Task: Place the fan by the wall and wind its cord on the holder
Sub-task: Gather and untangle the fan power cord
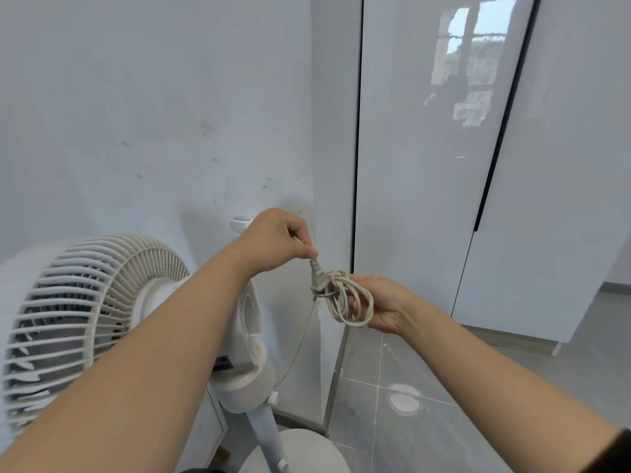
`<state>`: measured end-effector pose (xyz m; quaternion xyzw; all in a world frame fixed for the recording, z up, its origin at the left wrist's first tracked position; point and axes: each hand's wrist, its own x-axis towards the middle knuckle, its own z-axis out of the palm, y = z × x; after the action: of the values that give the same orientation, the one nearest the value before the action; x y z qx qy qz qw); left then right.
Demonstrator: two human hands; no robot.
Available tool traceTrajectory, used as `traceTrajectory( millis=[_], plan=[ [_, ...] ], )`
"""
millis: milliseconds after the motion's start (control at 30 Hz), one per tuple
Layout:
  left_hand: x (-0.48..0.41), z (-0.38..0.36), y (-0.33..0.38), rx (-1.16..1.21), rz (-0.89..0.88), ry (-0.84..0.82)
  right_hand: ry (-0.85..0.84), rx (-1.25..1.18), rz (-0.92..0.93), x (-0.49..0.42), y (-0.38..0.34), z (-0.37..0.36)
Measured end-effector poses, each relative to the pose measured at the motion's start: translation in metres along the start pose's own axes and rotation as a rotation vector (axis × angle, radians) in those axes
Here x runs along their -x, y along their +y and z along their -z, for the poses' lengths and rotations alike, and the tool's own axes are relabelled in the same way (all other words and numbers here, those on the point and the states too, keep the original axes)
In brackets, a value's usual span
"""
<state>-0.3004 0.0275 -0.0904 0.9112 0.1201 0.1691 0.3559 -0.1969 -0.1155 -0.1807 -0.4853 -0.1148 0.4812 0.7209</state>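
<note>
Wall (136, 97), pale and scuffed, fills the view from nine to twelve o'clock and ends at a corner edge near the centre. Glossy cabinet doors (426, 165) run from one to four o'clock, with dark upright gaps between them. Grey tiled floor (478, 404) lies open at five o'clock and offers the widest free room; the strip between the fan and the corner is narrow.

The fan (85, 319) is a white pedestal model at eight o'clock, standing close to the wall. Its ribbed round grille is tilted, its pole (266, 435) drops towards six o'clock, and its round base (307, 452) is cut by the bottom edge. The holder (239, 222), a small white hook on the wall, sits just above centre and is partly hidden behind the left hand. The off-white cord (345, 298) rises in a slack line from the fan's neck to a loose coil of several loops just right of centre, well apart from the holder.

The left hand (276, 240) reaches forward over the fan, knuckles up, its thumb and forefinger pinching the top of the plug (316, 271), which hangs down against the coil. The right hand (382, 302) comes in from four o'clock, palm turned towards the left, and holds the coil, its fingers passing through the loops
</note>
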Motion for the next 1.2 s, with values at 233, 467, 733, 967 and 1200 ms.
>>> traceTrajectory(
  millis=[233, 467, 733, 967, 1200],
  plan=[
    [0.003, -0.001, 0.003, 0.004, -0.018, 0.039, -0.025, -0.079, -0.064, -0.010, 0.004, 0.006],
    [0.005, 0.000, 0.003, 0.021, -0.015, 0.042, -0.191, 0.338, -0.027, 0.005, -0.005, 0.014],
    [0.003, -0.001, 0.002, 0.006, -0.016, 0.015, -0.148, 0.415, 0.123, 0.007, -0.004, 0.010],
    [0.004, 0.001, 0.000, 0.038, -0.013, 0.019, -0.039, 0.600, 0.347, 0.006, -0.003, 0.003],
    [0.002, -0.001, -0.001, 0.052, -0.006, 0.000, -0.097, 0.453, 0.353, 0.010, -0.001, 0.004]
  ],
)
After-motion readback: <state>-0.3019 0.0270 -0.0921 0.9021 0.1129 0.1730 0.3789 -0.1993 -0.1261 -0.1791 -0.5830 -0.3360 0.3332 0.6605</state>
